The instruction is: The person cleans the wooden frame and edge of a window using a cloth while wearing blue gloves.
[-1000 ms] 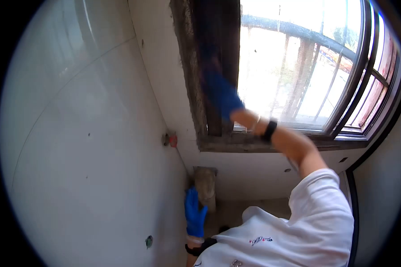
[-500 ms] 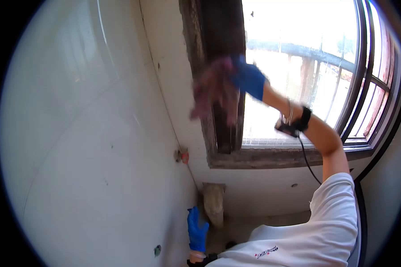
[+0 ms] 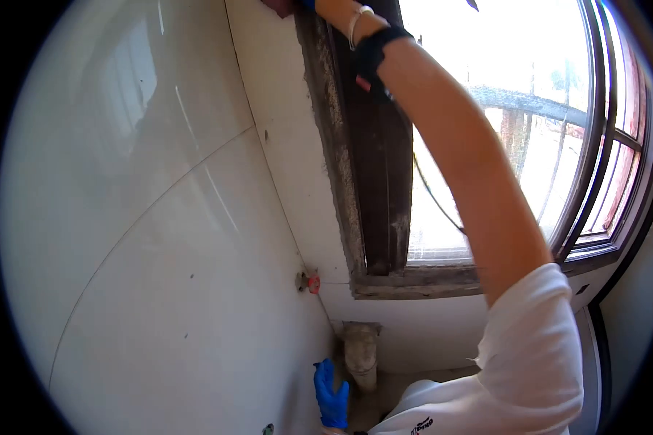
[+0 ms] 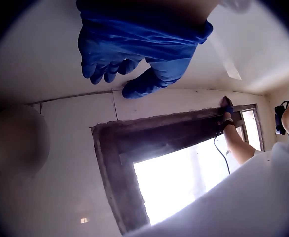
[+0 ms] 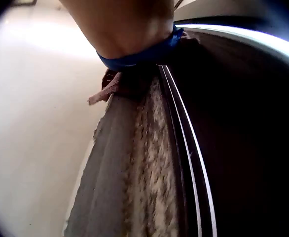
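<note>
My right hand (image 4: 228,109), in a blue glove, is up at the far end of the window frame (image 3: 348,181) with a dusky-pink cloth (image 5: 110,89). In the head view only a scrap of that glove shows at the top edge, beside a fold of the cloth (image 3: 279,6). The right wrist view has the cloth lying over the frame's rough grey edge, the fingers hidden behind the wrist. Low down, by the glossy white wall (image 3: 159,304), is my left hand (image 3: 331,397), also gloved in blue. Its fingers are relaxed and hold nothing.
Bright window glass (image 3: 500,87) with bars behind it fills the upper right. A pale pipe (image 3: 360,359) stands below the frame, near a red-capped fitting (image 3: 313,283) at the wall corner. A black cable (image 4: 222,153) trails from the right wrist.
My right hand has swept down along the dark frame with the cloth swinging from it, then up to the top edge of the head view. The left hand stays low by the wall.
</note>
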{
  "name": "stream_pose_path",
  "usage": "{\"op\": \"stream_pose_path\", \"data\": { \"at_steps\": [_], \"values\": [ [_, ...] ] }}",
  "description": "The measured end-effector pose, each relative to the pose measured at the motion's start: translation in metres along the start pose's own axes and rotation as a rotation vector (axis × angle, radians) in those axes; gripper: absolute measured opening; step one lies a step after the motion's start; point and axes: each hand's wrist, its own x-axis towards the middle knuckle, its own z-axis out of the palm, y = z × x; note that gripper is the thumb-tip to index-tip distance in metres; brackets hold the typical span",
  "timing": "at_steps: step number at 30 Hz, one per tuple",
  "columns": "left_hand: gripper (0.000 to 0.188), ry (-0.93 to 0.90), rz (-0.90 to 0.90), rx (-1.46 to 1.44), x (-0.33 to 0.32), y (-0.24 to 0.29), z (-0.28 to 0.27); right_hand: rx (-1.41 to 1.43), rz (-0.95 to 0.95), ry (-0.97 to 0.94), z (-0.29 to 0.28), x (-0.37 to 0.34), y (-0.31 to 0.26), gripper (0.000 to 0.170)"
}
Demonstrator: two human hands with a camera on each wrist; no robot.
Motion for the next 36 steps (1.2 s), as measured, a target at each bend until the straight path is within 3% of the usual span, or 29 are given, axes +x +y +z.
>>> {"op": "stream_pose_path", "data": {
  "at_steps": [1, 2, 4, 7, 10, 12, 14, 16, 18, 21, 22, 24, 25, 26, 27, 28, 30, 31, 33, 34, 36],
  "values": [
    [0.068, 0.021, -0.049, -0.034, -0.001, -0.002, 0.000, 0.109, 0.090, -0.053, 0.015, -0.003, 0.009, 0.044],
    [0.068, 0.044, -0.095, -0.064, -0.001, -0.002, 0.001, 0.110, 0.090, -0.053, 0.000, -0.005, -0.002, 0.044],
    [0.069, 0.027, -0.112, -0.073, 0.001, 0.008, 0.001, 0.121, 0.180, -0.235, -0.032, -0.013, -0.017, 0.042],
    [0.070, -0.018, -0.098, -0.058, 0.001, 0.020, 0.002, 0.188, 0.211, -0.119, -0.015, -0.053, -0.010, 0.040],
    [0.069, -0.072, -0.040, -0.025, 0.006, 0.030, 0.006, 0.108, 0.137, -0.129, -0.076, -0.105, -0.047, 0.032],
    [0.068, -0.096, -0.025, -0.012, 0.004, 0.031, 0.006, 0.141, 0.277, -0.267, -0.107, -0.137, -0.069, 0.041],
    [0.066, -0.122, 0.003, -0.011, 0.003, 0.024, 0.007, 0.018, 0.102, -0.188, -0.116, -0.194, -0.079, 0.022],
    [0.069, -0.150, -0.005, -0.005, 0.002, 0.017, 0.009, 0.119, 0.181, -0.393, -0.139, -0.239, -0.099, 0.024],
    [0.072, -0.180, -0.031, 0.013, -0.006, 0.017, 0.010, 0.419, 0.863, -0.736, -0.182, -0.247, -0.130, 0.024],
    [0.069, -0.215, -0.107, -0.007, -0.012, 0.034, 0.025, 0.407, 0.867, -0.727, -0.197, -0.311, -0.143, 0.026],
    [0.064, -0.187, -0.213, -0.078, -0.014, 0.046, 0.029, 0.402, 0.898, -0.735, -0.197, -0.343, -0.145, 0.026],
    [0.059, -0.153, -0.361, -0.128, -0.021, 0.062, 0.036, 0.294, 0.566, -0.619, -0.205, -0.411, -0.153, 0.037],
    [0.058, -0.187, -0.252, -0.074, -0.022, 0.061, 0.037, 0.290, 0.598, -0.641, -0.211, -0.434, -0.158, 0.037],
    [0.056, -0.221, -0.140, -0.026, -0.023, 0.060, 0.038, 0.231, 0.493, -0.717, -0.217, -0.449, -0.162, 0.037],
    [0.056, -0.221, -0.172, -0.021, -0.023, 0.062, 0.039, 0.176, 0.382, -0.792, -0.223, -0.464, -0.165, 0.036],
    [0.056, -0.224, -0.150, -0.018, -0.023, 0.065, 0.039, 0.181, 0.403, -0.812, -0.233, -0.466, -0.172, 0.036],
    [0.055, -0.226, -0.145, -0.005, -0.023, 0.069, 0.042, 0.250, 0.828, -1.057, -0.252, -0.453, -0.185, 0.029],
    [0.055, -0.209, -0.143, -0.002, -0.022, 0.072, 0.042, 0.257, 0.844, -1.063, -0.263, -0.446, -0.189, 0.029],
    [0.055, -0.197, -0.147, 0.003, -0.021, 0.071, 0.046, 0.448, 1.102, -1.460, -0.287, -0.440, -0.183, 0.029],
    [0.056, -0.202, -0.121, 0.023, -0.020, 0.069, 0.047, 0.450, 1.111, -1.459, -0.300, -0.450, -0.182, 0.029],
    [0.057, -0.209, -0.097, 0.041, -0.015, 0.062, 0.054, 0.805, 1.406, -0.860, -0.330, -0.473, -0.187, 0.043]
  ]
}}
